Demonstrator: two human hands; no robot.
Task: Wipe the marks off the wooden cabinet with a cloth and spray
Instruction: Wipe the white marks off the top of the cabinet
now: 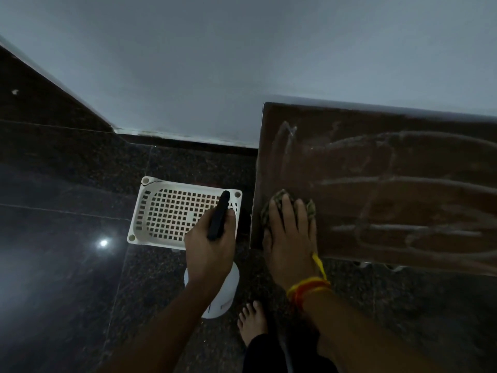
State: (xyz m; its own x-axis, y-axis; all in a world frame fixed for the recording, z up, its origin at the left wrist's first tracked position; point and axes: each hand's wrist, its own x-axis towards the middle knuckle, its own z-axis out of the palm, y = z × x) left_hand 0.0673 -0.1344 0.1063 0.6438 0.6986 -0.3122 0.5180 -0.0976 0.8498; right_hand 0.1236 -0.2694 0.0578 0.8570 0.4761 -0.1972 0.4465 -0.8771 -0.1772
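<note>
Right hand (291,238) presses cloth (279,200) on cabinet (390,168); left hand (209,249) grips spray bottle (219,292)

Glossy smeared wooden cabinet (390,184), cloth (282,200), white plastic basket (139,211), polished stone floor (67,238)

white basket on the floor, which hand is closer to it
Left. The left hand, gripping the spray bottle, overlaps the white basket's near right corner in view. The right hand is further right, pressing the cloth flat on the wooden cabinet.
</note>
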